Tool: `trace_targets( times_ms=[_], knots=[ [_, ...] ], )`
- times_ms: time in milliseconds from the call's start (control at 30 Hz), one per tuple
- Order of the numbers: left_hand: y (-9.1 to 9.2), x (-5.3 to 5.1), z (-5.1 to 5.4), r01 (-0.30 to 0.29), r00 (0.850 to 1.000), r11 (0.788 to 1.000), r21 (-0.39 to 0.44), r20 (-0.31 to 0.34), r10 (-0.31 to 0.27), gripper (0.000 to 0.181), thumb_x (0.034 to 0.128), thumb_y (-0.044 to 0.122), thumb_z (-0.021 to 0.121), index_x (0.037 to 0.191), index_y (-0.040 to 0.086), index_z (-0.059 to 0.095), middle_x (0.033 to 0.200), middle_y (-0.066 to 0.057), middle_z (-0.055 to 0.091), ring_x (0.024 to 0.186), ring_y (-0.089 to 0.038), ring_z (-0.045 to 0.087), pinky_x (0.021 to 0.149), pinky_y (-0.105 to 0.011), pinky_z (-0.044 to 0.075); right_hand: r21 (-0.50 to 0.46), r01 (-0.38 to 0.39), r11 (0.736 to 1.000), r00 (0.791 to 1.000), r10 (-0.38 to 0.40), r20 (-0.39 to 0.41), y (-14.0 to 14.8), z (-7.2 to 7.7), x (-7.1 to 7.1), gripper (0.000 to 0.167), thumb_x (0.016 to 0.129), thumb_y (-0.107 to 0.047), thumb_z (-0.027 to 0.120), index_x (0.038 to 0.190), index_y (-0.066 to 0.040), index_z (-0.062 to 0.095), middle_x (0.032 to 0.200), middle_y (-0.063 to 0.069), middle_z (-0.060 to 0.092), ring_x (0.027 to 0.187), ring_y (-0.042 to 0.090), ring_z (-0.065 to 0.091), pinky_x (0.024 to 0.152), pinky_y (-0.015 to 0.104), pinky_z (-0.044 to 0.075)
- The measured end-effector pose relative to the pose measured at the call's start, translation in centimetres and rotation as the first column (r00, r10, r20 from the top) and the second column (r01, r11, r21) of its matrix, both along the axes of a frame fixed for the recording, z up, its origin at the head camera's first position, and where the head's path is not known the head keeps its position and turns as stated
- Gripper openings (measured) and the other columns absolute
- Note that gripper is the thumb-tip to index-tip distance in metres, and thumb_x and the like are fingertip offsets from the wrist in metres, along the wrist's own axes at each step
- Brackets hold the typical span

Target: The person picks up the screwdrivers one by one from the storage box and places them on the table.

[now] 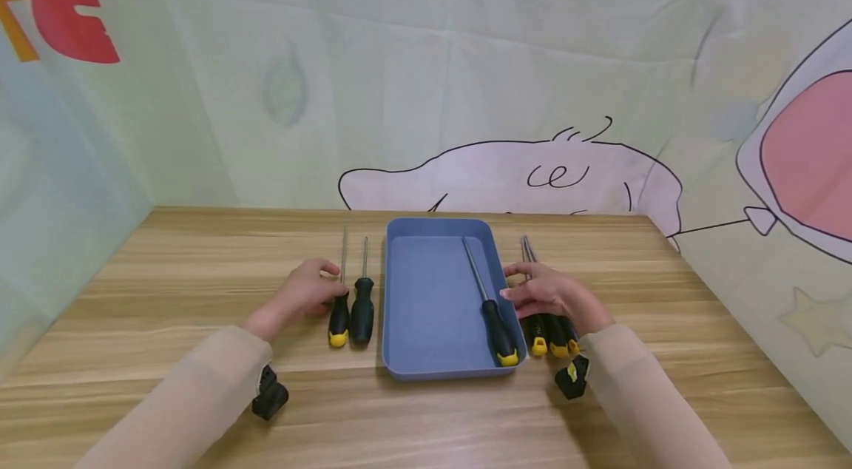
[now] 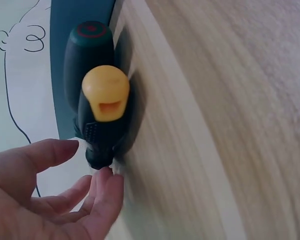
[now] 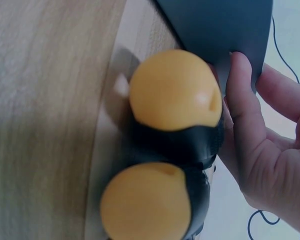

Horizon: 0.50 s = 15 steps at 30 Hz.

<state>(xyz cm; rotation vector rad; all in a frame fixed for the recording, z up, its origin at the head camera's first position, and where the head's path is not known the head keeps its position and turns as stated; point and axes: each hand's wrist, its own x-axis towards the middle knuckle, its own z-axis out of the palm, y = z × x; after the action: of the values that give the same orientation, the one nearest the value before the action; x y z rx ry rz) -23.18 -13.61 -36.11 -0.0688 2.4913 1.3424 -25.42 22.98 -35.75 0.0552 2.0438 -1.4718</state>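
Note:
A yellow-ended black screwdriver (image 1: 339,325) lies left of the blue tray (image 1: 433,299), beside a dark green screwdriver (image 1: 362,314). My left hand (image 1: 308,287) is at the yellow-ended one's neck; in the left wrist view, its fingertips (image 2: 110,182) are close to the neck, while the thumb stands apart. Inside the tray, at its right side, lies another black-and-yellow screwdriver (image 1: 498,332). My right hand (image 1: 546,291) is at the tray's right rim, thumb against the outer wall in the right wrist view. Whether its fingers pinch the rim is unclear.
Several black-and-yellow screwdrivers (image 1: 552,332) lie side by side right of the tray, partly under my right hand. Everything lies on a wood-grain table (image 1: 200,269). Printed cloth (image 1: 279,106) hangs behind and along the sides.

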Motion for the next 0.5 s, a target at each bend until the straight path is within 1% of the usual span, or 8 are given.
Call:
trace_targets(
  times_ms=[233, 400, 500],
  knots=[
    [-0.1, -0.1, 0.5, 0.022, 0.999, 0.999, -0.024, -0.031, -0.023, 0.044, 0.0868, 0.007, 0.059, 0.124, -0.01, 0.043, 0.101, -0.022, 0.058, 0.083, -0.025, 0.055, 0.063, -0.033, 0.052, -0.003, 0.004, 1.0, 1.0, -0.004, 0.008, 0.0, 0.0, 0.1, 0.055, 0.091, -0.002, 0.057, 0.138, 0.004, 0.03, 0.087, 0.01, 0.055, 0.072, 0.017, 0.057, 0.07, 0.032, 0.056],
    [-0.3, -0.1, 1.0, 0.022, 0.999, 1.0, -0.018, -0.043, -0.023, 0.047, 0.0858, 0.009, 0.061, 0.125, -0.01, 0.043, 0.103, -0.023, 0.058, 0.085, -0.027, 0.054, 0.06, -0.033, 0.051, 0.0, 0.001, 1.0, 1.0, -0.001, 0.007, 0.0, 0.1, 0.0, 0.055, 0.091, -0.003, 0.057, 0.138, 0.004, 0.03, 0.087, 0.01, 0.056, 0.072, 0.017, 0.057, 0.071, 0.032, 0.056],
    [-0.5, -0.1, 1.3, 0.029, 0.998, 0.999, -0.023, -0.05, -0.03, 0.047, 0.0856, 0.009, 0.061, 0.125, -0.01, 0.043, 0.104, -0.024, 0.057, 0.089, -0.03, 0.055, 0.062, -0.034, 0.052, 0.001, -0.001, 1.0, 1.0, 0.001, 0.003, 0.0, 0.1, 0.0, 0.055, 0.091, -0.003, 0.058, 0.138, 0.004, 0.031, 0.087, 0.011, 0.056, 0.072, 0.017, 0.057, 0.071, 0.032, 0.056]
  ],
)
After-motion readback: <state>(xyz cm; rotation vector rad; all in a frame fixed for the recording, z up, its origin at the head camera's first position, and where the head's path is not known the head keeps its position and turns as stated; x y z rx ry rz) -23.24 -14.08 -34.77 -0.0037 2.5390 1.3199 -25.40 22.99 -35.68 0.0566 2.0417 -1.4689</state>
